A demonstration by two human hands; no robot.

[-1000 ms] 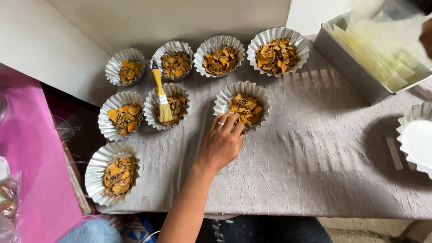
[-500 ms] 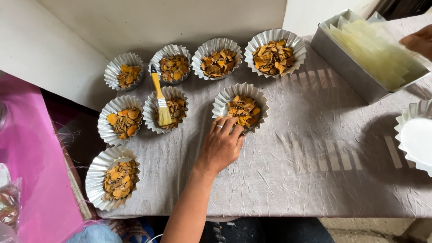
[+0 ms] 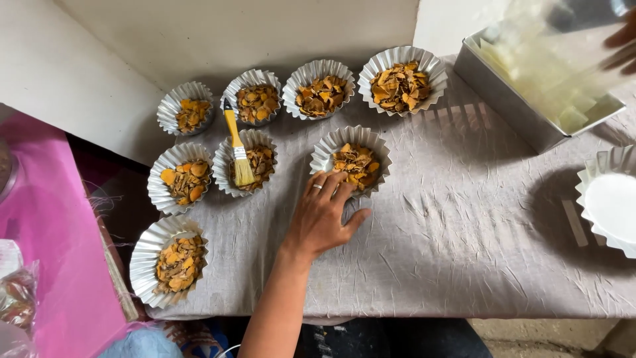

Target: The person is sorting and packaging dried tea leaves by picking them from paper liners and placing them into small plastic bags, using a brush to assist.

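This looks like a small food-preparation spot, homely rather than industrial, perhaps a cottage kitchen or a market stall's back table. A low table [image 3: 464, 265] is covered with a creased grey cloth, pushed up against plain off-white walls [image 3: 232, 33]. Across it stand many fluted foil cups [image 3: 401, 86] heaped with orange-brown dried slices, set out in rough rows as if in batches. A yellow-handled pastry brush [image 3: 237, 149] lies over one cup. At the far corner sits a rectangular metal tin [image 3: 510, 106] holding pale yellowish pieces. A bright pink sheet [image 3: 46, 265] and plastic bags [image 3: 16, 298] lie to one side, low by the table.
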